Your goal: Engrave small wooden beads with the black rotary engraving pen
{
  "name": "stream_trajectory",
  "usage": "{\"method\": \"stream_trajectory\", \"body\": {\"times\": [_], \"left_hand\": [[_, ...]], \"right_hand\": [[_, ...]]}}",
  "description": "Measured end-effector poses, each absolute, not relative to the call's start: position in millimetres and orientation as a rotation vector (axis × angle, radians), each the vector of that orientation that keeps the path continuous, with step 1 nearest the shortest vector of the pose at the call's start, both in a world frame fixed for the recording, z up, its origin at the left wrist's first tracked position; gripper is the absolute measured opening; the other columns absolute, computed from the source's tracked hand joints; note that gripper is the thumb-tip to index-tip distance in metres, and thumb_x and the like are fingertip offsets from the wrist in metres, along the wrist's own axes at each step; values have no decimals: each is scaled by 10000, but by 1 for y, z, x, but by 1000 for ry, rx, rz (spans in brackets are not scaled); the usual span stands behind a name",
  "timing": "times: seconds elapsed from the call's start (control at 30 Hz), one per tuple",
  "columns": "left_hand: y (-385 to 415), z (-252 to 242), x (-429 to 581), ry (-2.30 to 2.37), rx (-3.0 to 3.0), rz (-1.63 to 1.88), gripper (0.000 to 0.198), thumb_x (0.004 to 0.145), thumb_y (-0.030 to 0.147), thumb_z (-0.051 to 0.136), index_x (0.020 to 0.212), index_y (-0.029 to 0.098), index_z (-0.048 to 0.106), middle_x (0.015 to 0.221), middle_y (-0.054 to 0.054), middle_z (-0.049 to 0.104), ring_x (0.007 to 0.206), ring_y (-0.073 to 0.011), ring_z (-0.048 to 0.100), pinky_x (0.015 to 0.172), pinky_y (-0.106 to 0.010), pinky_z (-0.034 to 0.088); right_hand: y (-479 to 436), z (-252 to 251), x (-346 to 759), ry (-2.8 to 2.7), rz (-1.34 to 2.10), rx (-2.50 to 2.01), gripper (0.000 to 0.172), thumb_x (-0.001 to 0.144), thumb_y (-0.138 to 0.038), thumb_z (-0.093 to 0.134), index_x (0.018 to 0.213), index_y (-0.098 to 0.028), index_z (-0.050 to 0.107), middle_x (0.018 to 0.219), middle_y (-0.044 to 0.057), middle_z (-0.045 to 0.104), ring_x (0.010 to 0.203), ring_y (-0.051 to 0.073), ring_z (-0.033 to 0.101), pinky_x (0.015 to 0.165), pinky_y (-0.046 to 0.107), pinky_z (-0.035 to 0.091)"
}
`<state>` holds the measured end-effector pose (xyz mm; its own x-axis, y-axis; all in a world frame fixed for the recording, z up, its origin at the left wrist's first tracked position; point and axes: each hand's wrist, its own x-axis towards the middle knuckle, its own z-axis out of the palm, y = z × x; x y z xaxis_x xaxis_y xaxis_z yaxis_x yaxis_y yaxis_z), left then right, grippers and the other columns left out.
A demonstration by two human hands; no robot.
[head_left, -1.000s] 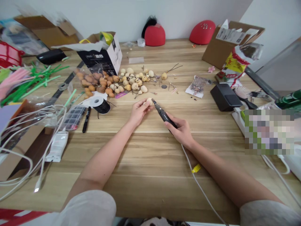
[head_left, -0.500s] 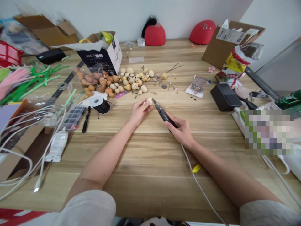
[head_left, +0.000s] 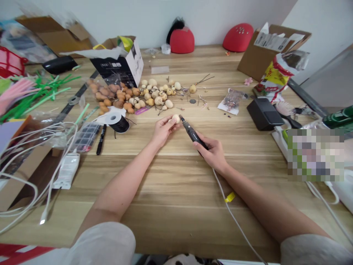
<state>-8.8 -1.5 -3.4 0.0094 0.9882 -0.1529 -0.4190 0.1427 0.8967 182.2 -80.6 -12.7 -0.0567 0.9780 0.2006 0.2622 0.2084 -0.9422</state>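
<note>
Between the thumb and fingers of my left hand (head_left: 164, 129) is a small pale gourd (head_left: 176, 118). My right hand (head_left: 213, 151) is wrapped round a dark rotary tool (head_left: 193, 134), whose tip points up and left at the gourd. The tip is right by the gourd; whether it touches, I cannot tell. From the tool's rear a white cord (head_left: 224, 206) with a yellow tag runs down toward the table's near edge. Beyond my hands lies a heap of pale gourds (head_left: 158, 100), with brown ones (head_left: 121, 96) to its left, partly in a clear bag.
On the left are a spool of black cord (head_left: 119, 122), a black marker (head_left: 101, 140), white cables (head_left: 35, 184) and a printed box (head_left: 121, 68). To the right stand a black box (head_left: 264, 114), a snack bag (head_left: 274, 77) and a cardboard box (head_left: 249, 59). Red cushions (head_left: 182, 41) sit at the back.
The tool's tip has shifted very slightly away from the gourd, and more of the gourd's pale surface shows. Both hands stay in nearly the same place.
</note>
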Motion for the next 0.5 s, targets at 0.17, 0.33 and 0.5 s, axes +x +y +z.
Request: {"method": "stream_trajectory", "body": {"times": [0.17,0.33,0.5], "left_hand": [[-2,-3,-9,974,773,1286,310,636,291,878,886,152,760,800,-15,743,648,-70,649,617,-182,465],[-2,-2,-8,984,761,1288,292,652,284,869,889,155,756,803,-18,744,650,-73,650,618,-186,465],[-2,-3,-9,973,771,1291,334,624,297,884,898,155,758,806,-18,747,652,-72,649,617,-182,467]], "right_hand": [[-81,-13,182,-1539,921,-1223,388,819,-377,667,1147,-199,773,1174,61,759,1141,326,697,988,431,565],[-80,-13,183,-1523,919,-1230,409,817,-373,671,1174,-197,762,1195,60,749,1150,327,692,1007,441,550],[-80,-12,183,-1516,948,-1229,410,819,-387,671,1174,-202,762,1172,51,758,1199,325,665,1052,455,519]]}}
